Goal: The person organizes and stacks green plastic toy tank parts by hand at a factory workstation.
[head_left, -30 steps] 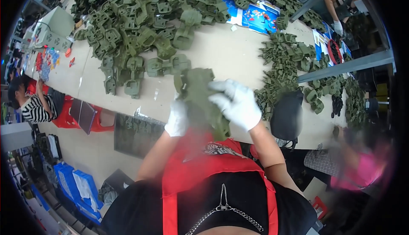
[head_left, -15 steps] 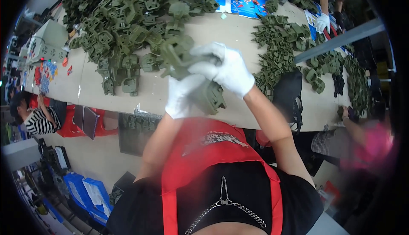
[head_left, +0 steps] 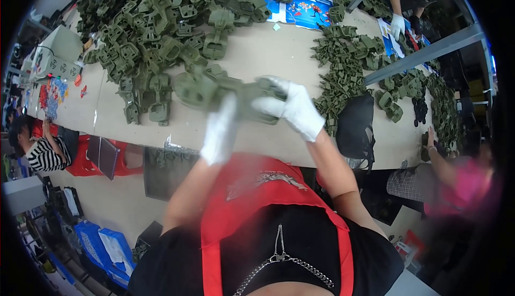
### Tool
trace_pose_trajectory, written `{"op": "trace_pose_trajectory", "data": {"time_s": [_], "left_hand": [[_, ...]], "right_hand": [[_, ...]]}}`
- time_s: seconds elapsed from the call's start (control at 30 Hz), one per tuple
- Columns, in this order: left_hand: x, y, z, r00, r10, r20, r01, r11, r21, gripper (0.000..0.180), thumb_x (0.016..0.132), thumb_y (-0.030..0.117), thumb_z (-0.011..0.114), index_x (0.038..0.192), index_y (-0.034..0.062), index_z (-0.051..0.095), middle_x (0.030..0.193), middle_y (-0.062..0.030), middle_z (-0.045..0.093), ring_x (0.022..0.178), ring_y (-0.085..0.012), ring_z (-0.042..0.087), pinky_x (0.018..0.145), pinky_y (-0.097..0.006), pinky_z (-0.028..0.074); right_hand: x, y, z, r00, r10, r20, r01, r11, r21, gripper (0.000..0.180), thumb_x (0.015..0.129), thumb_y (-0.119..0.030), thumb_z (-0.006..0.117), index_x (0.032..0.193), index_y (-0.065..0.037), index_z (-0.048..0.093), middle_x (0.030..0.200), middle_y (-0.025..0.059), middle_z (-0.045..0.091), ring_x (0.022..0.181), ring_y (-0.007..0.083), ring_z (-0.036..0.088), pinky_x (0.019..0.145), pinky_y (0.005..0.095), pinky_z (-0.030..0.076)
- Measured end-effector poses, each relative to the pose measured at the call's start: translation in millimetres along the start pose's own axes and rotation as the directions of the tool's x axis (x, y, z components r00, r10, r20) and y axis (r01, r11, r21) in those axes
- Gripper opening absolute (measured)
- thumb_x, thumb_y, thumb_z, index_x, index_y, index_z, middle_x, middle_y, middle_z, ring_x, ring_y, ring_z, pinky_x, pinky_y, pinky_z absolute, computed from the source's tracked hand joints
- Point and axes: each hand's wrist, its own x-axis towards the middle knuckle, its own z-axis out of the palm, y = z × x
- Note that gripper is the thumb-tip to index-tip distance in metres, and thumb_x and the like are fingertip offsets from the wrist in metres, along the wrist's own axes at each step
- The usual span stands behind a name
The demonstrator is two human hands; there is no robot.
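Observation:
An olive-green moulded plastic part (head_left: 244, 98), long and with hollow ends, is held level over the table in front of me. My right hand (head_left: 295, 109), in a white glove, grips its right end, with the thumb on the near side and fingers over the top. My left hand (head_left: 220, 132), also gloved in white, is upright against the near side of the part towards its left end. Motion smears its fingers, so their grip does not show. The left end of the part is blurred and overlaps the pile behind it.
A large heap of similar green parts (head_left: 155, 33) covers the table's far left. Smaller green pieces (head_left: 343, 76) lie right, beside a black bag (head_left: 356, 124). A grey metal bar (head_left: 424, 54) crosses at right. Co-workers sit left and right; one gloved hand (head_left: 397, 26) shows far right.
The part has swung from a steep slant to nearly level, its left end moving left and down. My right hand has moved slightly right and down. My left hand has turned upright.

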Motion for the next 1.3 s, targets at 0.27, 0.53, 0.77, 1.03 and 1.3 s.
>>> {"op": "trace_pose_trajectory", "data": {"time_s": [0.27, 0.53, 0.77, 1.03, 1.3], "left_hand": [[21, 49, 6, 0.735, -0.557, 0.387, -0.317, 0.222, 0.922, 0.074, 0.066, 0.041, 0.078, 0.123, 0.0006, 0.055, 0.110, -0.0218, 0.063, 0.103, -0.0359, 0.061, 0.090, -0.039, 0.048], [-38, 16, -5, 0.728, -0.672, 0.138, 0.249, 0.447, 0.859, 0.073, 0.064, 0.027, 0.083, 0.121, -0.0084, 0.054, 0.113, -0.0213, 0.060, 0.108, -0.0237, 0.059, 0.095, -0.034, 0.045], [-42, 16, 1, 0.715, -0.694, 0.083, 0.414, 0.516, 0.749, 0.057, 0.065, 0.025, 0.081, 0.113, -0.0003, 0.062, 0.106, -0.0139, 0.066, 0.098, -0.0264, 0.063, 0.090, -0.035, 0.048], [-41, 7, -3, 0.703, -0.708, -0.059, 0.550, 0.490, 0.676, 0.060, 0.066, 0.024, 0.080, 0.115, -0.0040, 0.060, 0.102, -0.0153, 0.068, 0.095, -0.0233, 0.064, 0.088, -0.032, 0.048], [-54, 8, -2, 0.876, -0.472, 0.098, 0.211, 0.559, 0.802, 0.070, 0.068, 0.026, 0.078, 0.129, 0.0013, 0.052, 0.117, -0.0181, 0.063, 0.104, -0.0279, 0.062, 0.094, -0.035, 0.047]], "right_hand": [[-23, -13, -23, 0.917, -0.124, 0.379, 0.353, 0.692, -0.630, 0.055, 0.062, -0.037, 0.082, 0.106, -0.007, 0.066, 0.095, 0.0120, 0.069, 0.085, 0.0285, 0.067, 0.079, 0.0350, 0.053], [-66, 36, -24, 0.934, 0.196, 0.298, -0.262, 0.944, 0.200, 0.071, 0.058, -0.007, 0.084, 0.124, -0.005, 0.059, 0.116, 0.0069, 0.064, 0.108, 0.0171, 0.058, 0.098, 0.0318, 0.043], [-80, 10, 16, 0.990, 0.131, 0.047, -0.137, 0.979, 0.149, 0.053, 0.076, -0.002, 0.067, 0.128, -0.002, 0.054, 0.110, 0.0071, 0.065, 0.094, 0.0123, 0.059, 0.085, 0.0274, 0.047], [-66, 19, 20, 0.980, 0.196, 0.019, -0.193, 0.936, 0.296, 0.053, 0.082, -0.001, 0.060, 0.133, 0.000, 0.049, 0.109, 0.0074, 0.064, 0.081, 0.0099, 0.058, 0.078, 0.0239, 0.048], [-78, -3, 34, 0.982, 0.170, -0.076, -0.156, 0.974, 0.164, 0.049, 0.084, -0.008, 0.064, 0.131, -0.003, 0.053, 0.102, 0.0085, 0.066, 0.082, 0.0114, 0.060, 0.075, 0.0242, 0.049]]}}
